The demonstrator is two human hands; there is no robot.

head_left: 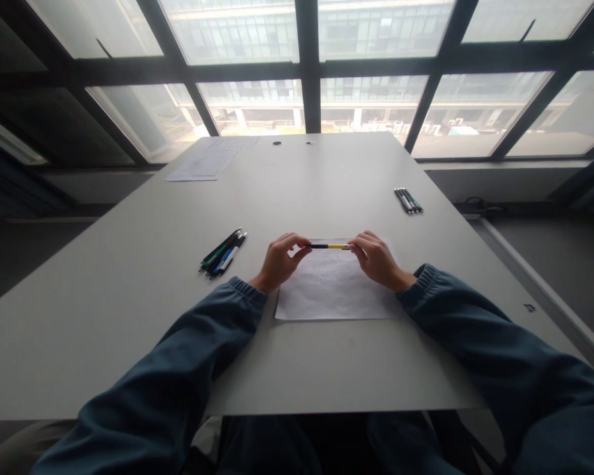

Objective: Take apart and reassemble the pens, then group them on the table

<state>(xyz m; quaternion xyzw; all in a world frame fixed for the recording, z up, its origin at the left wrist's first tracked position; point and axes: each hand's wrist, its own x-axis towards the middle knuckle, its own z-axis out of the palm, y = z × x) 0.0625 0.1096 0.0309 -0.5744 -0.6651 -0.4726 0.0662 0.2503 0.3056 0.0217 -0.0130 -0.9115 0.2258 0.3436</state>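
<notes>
A thin pen (pixel 329 246), black on its left part and yellow on its right, is held level between both hands above a white sheet of paper (pixel 334 290). My left hand (pixel 280 260) pinches the pen's black end with curled fingers. My right hand (pixel 375 258) grips the yellow end in the same way. Both hands hover over the far edge of the sheet, near the middle of the grey table (pixel 129 290).
A bunch of several pens (pixel 222 253) lies on the table left of my left hand. Another small group of pens (pixel 408 200) lies further off to the right. Papers (pixel 212 160) rest at the far left corner, below large windows.
</notes>
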